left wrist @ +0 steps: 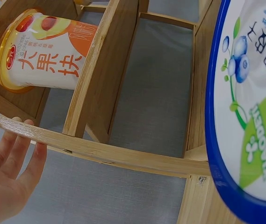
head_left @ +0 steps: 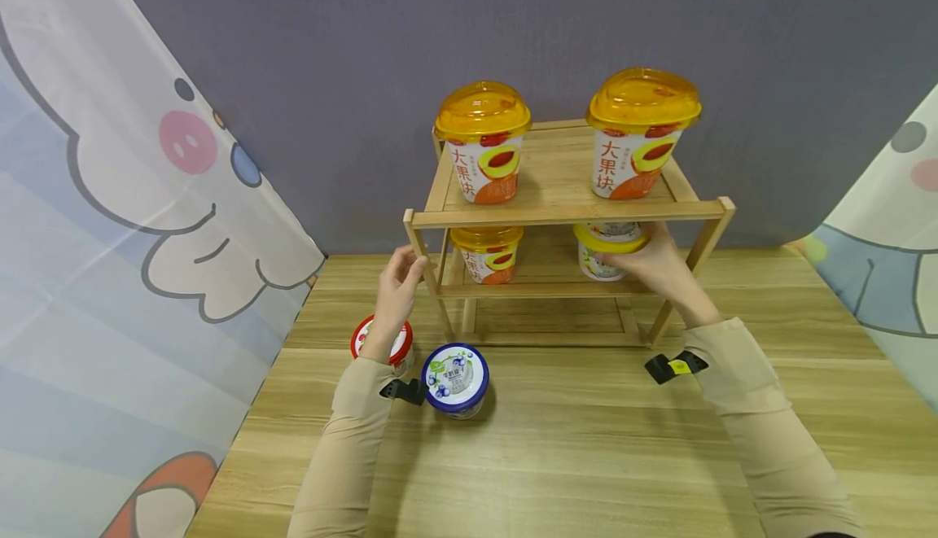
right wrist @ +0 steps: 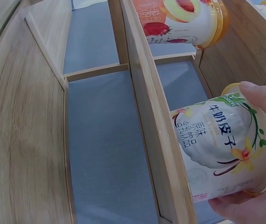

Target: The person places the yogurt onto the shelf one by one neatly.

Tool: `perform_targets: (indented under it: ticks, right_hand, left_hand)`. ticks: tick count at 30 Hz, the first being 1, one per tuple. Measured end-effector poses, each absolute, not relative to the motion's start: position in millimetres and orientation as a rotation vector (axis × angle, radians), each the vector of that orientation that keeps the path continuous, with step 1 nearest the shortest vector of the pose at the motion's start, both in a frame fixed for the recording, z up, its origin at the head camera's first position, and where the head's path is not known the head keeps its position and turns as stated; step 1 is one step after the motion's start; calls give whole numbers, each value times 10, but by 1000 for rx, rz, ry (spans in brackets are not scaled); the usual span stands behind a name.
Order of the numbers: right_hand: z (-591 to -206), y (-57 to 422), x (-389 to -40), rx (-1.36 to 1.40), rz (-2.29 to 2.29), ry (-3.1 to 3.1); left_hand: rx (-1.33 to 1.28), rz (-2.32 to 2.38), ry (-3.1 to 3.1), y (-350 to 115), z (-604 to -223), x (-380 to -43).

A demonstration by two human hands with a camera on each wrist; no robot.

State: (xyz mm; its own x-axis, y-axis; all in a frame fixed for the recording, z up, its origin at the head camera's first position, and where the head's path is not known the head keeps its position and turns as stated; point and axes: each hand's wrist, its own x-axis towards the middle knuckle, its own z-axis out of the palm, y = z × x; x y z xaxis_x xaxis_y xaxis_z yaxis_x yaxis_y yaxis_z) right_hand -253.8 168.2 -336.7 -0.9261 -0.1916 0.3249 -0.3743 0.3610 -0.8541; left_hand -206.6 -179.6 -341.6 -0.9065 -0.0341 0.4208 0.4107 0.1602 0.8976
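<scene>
At the right end of the middle shelf, my right hand (head_left: 655, 265) grips a white yogurt cup with a yellow lid (right wrist: 221, 144). Its thumb and fingers lie on opposite sides of the cup near the lid. My left hand (head_left: 399, 282) holds the left front post of the wooden rack (head_left: 567, 216), fingertips against the wood in the left wrist view. On the same shelf, left of the gripped cup, stands a fruit yogurt cup with an orange-yellow lid (head_left: 491, 257). Two more domed-lid cups, a left one (head_left: 484, 147) and a right one (head_left: 641, 139), stand on the top shelf.
A blue-lidded cup (head_left: 456, 379) stands on the wooden table (head_left: 572, 457) before the rack's left side. Left of it, a red-lidded cup (head_left: 399, 351) is partly hidden by my left wrist. Behind the rack rises a grey panel (head_left: 330, 74), with cartoon curtains (head_left: 95, 277) at both sides.
</scene>
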Motion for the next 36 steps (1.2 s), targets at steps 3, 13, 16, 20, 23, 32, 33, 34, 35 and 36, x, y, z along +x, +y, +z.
perform_targets:
  ticks: [3, 13, 16, 20, 23, 32, 33, 34, 35, 36]
  right_hand:
    - [-3362, 1687, -2536, 519, 1607, -2459]
    - [-3370, 1684, -2489, 564, 1577, -2412]
    - [-3373, 1695, -2437, 595, 1570, -2395]
    - [-3361, 1710, -2346, 581, 1572, -2414]
    - [-3344, 1717, -2280, 568, 1585, -2418]
    - [-3323, 1755, -2067, 485, 1459, -2475]
    - [-3321, 1764, -2038, 466, 1434, -2485]
    - [-3317, 1772, -2009, 449, 1413, -2495]
    - [-3315, 1781, -1981, 439, 1395, -2497]
    - [-3313, 1790, -1953, 425, 1374, -2500]
  left_hand:
    - [-356, -1792, -2107, -1794, -3414, -2063]
    - [-361, -1795, -2110, -1792, -3415, -2067]
    - [-360, -1795, -2108, -1793, -3418, -2065]
    - [-355, -1793, -2109, -1795, -3418, -2063]
    - [-352, -1778, -2113, -1797, -3417, -2063]
    - [-345, -1773, -2114, -1800, -3415, -2065]
    - [-348, -1778, -2113, -1800, -3416, -2064]
    - [-351, -1783, -2112, -1800, -3417, -2063]
    - [-355, -1786, -2112, -1800, -3418, -2063]
    - [-355, -1787, -2112, -1799, -3418, -2062]
